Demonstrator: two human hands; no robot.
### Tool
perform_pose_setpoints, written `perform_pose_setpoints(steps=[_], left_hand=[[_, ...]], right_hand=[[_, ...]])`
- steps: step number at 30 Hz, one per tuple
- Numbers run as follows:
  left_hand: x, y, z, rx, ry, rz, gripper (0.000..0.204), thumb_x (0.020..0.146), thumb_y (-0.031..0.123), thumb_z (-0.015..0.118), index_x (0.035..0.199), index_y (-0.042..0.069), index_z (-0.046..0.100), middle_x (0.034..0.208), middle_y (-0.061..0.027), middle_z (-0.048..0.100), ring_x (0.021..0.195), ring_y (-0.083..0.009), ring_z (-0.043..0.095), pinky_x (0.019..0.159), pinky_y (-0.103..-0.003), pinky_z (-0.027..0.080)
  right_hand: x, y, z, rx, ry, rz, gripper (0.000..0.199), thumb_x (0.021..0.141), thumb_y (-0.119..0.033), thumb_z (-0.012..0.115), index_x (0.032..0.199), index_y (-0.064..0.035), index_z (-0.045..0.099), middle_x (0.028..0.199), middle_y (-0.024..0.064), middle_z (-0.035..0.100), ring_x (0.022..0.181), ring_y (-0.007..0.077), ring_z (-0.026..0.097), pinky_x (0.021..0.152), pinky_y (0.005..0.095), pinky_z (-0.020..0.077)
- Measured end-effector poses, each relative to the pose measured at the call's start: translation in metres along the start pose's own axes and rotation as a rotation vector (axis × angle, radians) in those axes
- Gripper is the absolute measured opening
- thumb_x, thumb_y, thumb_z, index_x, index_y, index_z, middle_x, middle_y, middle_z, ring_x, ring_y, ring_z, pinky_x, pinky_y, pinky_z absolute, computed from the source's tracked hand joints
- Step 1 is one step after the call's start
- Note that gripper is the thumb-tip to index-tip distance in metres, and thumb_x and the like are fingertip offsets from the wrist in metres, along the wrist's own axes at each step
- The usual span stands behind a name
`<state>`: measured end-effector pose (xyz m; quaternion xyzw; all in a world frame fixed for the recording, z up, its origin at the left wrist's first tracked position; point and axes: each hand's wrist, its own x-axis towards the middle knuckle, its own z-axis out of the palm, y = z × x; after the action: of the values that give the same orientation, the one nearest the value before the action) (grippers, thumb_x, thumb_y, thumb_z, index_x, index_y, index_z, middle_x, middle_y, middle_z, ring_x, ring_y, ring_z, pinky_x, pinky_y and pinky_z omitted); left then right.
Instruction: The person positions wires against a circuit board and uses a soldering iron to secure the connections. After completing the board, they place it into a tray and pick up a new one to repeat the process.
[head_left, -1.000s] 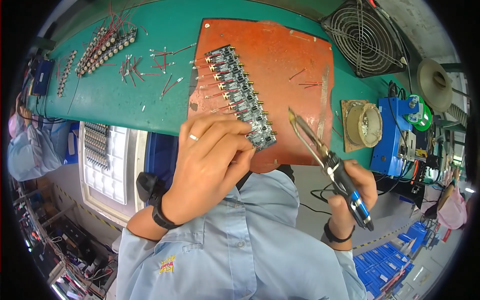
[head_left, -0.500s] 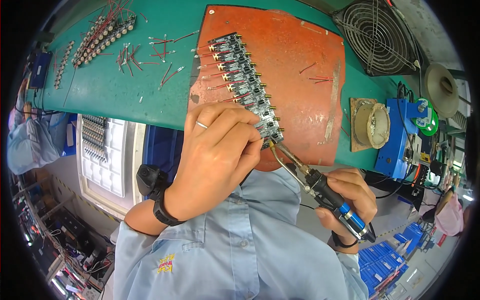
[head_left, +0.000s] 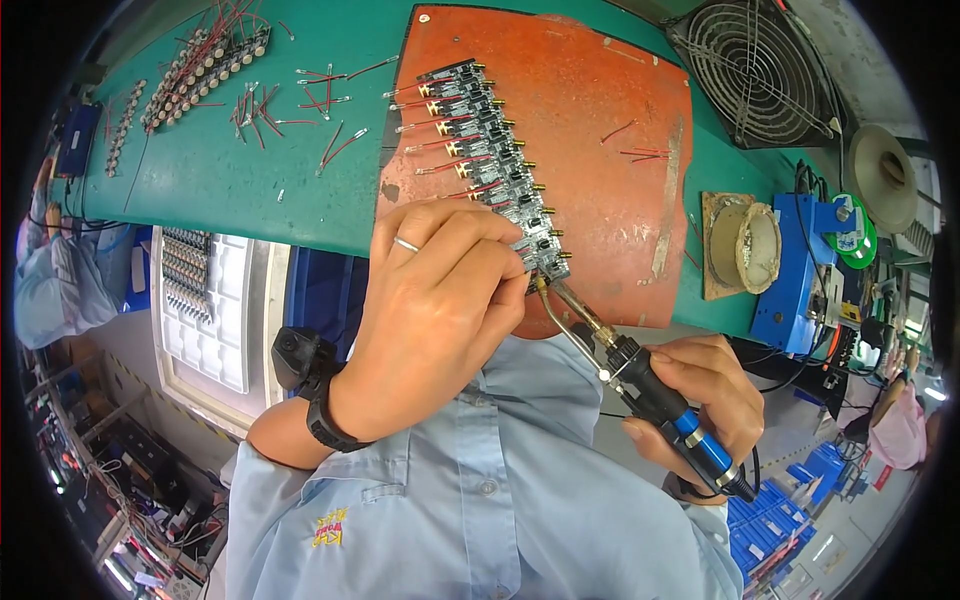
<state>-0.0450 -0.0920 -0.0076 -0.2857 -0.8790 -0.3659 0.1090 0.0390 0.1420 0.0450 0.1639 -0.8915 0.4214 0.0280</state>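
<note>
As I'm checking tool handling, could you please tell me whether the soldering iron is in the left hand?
No, the right hand holds the soldering iron, while the left hand is at the circuit board strip.

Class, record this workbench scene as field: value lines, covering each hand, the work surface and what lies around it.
Left hand: fingers at the near end of the circuit-board strip; anything pinched is hidden
Right hand: holds a soldering iron, tip at the strip's near end; exact contact unclear
Under the strip: orange mat on a green bench
Left of mat: loose wires
Right of mat: round pot, blue unit, green spool
</note>
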Motion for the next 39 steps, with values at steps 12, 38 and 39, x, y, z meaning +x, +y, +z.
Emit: perform_pose_setpoints(steps=[12, 38, 39], left_hand=[[0.001, 0.0, 0.0, 0.005, 0.009, -0.007, 0.014, 0.067, 0.001, 0.07, 0.075, 0.006, 0.059, 0.094, -0.004, 0.062, 0.096, -0.0236, 0.056, 0.085, -0.038, 0.039], [0.017, -0.029, -0.059, 0.034, 0.189, -0.078, 0.013, 0.083, 0.007, 0.066, 0.094, 0.001, 0.063, 0.106, -0.0145, 0.063, 0.098, -0.0309, 0.057, 0.087, -0.039, 0.042], [0.024, -0.035, -0.066, 0.077, 0.202, -0.064, 0.013, 0.084, 0.007, 0.065, 0.095, 0.001, 0.063, 0.106, -0.0146, 0.063, 0.098, -0.0311, 0.057, 0.087, -0.039, 0.042]], right_hand=[[-0.032, 0.024, -0.008, 0.19, 0.393, 0.103, 0.055, 0.071, -0.029, 0.082, 0.108, 0.0047, 0.06, 0.107, 0.0192, 0.063, 0.09, 0.0274, 0.063, 0.078, 0.0337, 0.0497], [0.004, 0.084, 0.053, 0.733, 0.741, -0.053, 0.052, 0.095, -0.03, 0.056, 0.134, 0.0005, 0.04, 0.099, 0.0158, 0.064, 0.093, 0.0246, 0.062, 0.088, 0.0402, 0.0483], [0.007, 0.086, 0.054, 0.736, 0.74, -0.064, 0.052, 0.095, -0.03, 0.056, 0.134, 0.0005, 0.04, 0.099, 0.0158, 0.064, 0.093, 0.0246, 0.062, 0.088, 0.0402, 0.0483]])
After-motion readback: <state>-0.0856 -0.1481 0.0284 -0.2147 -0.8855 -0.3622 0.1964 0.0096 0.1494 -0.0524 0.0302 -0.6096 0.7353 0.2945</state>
